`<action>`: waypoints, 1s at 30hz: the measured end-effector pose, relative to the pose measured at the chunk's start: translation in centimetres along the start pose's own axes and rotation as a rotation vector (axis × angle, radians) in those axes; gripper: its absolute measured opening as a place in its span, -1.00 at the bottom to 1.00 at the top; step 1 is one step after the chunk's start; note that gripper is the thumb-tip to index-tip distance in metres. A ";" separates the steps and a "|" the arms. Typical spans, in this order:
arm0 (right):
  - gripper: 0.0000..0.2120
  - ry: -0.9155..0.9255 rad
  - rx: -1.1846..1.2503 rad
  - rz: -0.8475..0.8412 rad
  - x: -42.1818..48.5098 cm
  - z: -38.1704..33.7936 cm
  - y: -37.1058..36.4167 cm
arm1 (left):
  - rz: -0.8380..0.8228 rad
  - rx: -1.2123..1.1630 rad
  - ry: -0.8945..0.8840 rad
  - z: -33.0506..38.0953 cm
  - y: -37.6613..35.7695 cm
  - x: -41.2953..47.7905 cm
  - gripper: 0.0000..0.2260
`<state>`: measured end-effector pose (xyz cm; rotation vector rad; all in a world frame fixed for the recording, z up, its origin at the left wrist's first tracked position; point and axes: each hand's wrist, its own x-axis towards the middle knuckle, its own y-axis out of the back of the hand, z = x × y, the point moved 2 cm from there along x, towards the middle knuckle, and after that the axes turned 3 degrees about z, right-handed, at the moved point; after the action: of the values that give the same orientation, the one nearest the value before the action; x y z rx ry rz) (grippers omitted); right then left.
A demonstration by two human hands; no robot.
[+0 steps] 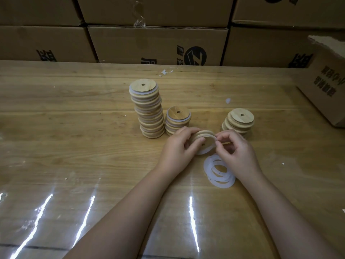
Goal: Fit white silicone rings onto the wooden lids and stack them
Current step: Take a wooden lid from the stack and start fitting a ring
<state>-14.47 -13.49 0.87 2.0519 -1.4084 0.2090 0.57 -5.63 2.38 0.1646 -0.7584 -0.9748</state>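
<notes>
My left hand (177, 146) grips a wooden lid (202, 135) held on edge just above the table. My right hand (235, 148) pinches a white silicone ring (206, 150) at that lid's right rim; the ring hangs partly around the lid. A small pile of loose white rings (218, 171) lies on the table just below my right hand. Behind my hands stand a tall leaning stack of ringed lids (148, 109), a short stack of ringed lids (178, 119) and, to the right, a short stack of lids (239, 121) showing no rings.
The wooden table (74, 128) has a glossy clear cover. Stacked cardboard boxes (158, 43) form a wall along its far edge. An open cardboard box (324, 85) sits on the table at the far right. Small white scraps (228, 100) lie behind the stacks.
</notes>
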 end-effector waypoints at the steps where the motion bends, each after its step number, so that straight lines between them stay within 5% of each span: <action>1: -0.86 0.004 0.004 -0.005 0.0 0.0 0.0 | 0.010 0.045 -0.019 0.0 -0.1 -0.1 -0.79; 13: -0.90 0.052 0.003 0.008 0.0 -0.4 0.0 | -0.022 0.178 -0.077 0.1 -0.2 -0.3 -0.76; 30: -0.83 -0.079 0.030 -0.079 0.1 0.4 -0.1 | -0.020 -0.043 0.065 -0.5 0.1 0.1 -0.80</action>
<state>-14.43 -13.83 0.54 2.1572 -1.3751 0.1185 0.95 -5.78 2.12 0.1656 -0.6769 -1.0001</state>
